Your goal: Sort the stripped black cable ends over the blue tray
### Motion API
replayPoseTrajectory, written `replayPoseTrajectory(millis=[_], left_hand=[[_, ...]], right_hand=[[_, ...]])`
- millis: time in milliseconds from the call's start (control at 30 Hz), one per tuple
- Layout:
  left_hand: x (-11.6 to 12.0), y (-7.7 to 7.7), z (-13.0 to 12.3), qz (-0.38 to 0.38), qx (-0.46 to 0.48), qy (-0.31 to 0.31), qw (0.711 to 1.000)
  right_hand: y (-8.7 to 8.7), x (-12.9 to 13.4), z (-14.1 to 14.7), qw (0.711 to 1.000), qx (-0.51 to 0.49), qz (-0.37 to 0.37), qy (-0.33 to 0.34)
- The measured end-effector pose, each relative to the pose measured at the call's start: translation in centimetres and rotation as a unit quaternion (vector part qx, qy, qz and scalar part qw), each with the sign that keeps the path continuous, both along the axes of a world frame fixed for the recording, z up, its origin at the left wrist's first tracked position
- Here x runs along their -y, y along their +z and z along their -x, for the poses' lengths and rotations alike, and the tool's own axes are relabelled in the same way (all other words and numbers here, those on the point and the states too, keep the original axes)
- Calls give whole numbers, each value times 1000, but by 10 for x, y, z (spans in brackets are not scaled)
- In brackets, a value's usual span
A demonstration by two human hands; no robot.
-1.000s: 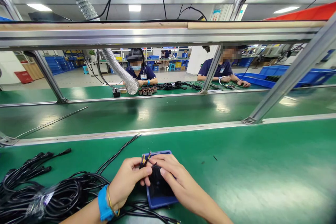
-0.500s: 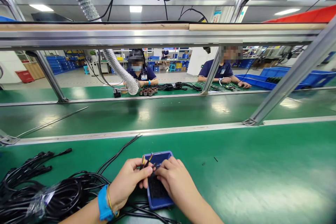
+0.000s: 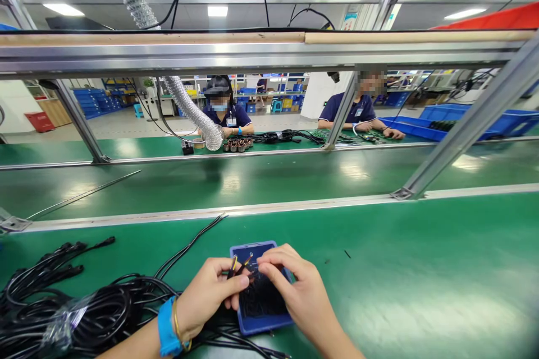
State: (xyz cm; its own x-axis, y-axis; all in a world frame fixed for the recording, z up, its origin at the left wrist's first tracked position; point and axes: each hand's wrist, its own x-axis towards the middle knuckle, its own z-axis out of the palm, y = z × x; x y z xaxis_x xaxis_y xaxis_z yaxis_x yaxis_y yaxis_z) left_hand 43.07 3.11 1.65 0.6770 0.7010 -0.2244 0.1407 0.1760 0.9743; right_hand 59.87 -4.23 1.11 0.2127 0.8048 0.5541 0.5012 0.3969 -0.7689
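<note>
My left hand (image 3: 217, 286), wearing a blue wristband and a gold bangle, pinches black cables whose stripped ends (image 3: 234, 263) fan out in yellow and dark wires. Just to its right, the fingertips of my right hand (image 3: 297, 280) are pressed together near those wire ends; whatever lies between them is too small to make out. Under both hands stands a small blue bin (image 3: 265, 326) holding small black pieces (image 3: 263, 294), partly covered by my hands.
Coiled black cables (image 3: 105, 314) with a clear plastic wrap lie at the left. A thin metal rod (image 3: 84, 195) rests beyond the aluminium rail (image 3: 295, 206). Metal posts (image 3: 458, 129) frame the bench. Two co-workers sit opposite, near blue crates (image 3: 475, 118).
My right hand has moved slightly up and right, away from the wire ends, showing more of the bin's inside. My left hand keeps its hold on the cables, shifted slightly.
</note>
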Motion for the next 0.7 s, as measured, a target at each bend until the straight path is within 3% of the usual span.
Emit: replayPoseTrajectory(millis=[300,467,567,700], left_hand=[[-1,-1,-1,5,5,0,1000],[-1,-2,0,14,6,10,1000],[0,-2,0,21,11,-6,1000],[-1,-1,0,22,19,0,1000]], right_hand=[[-8,-4,7,998,29,-43,-22],[-12,-4,9,999,7,17,-28],[-13,-5,12,998,-19,59,-11],[-9,-5,12,997,-16,54,52]])
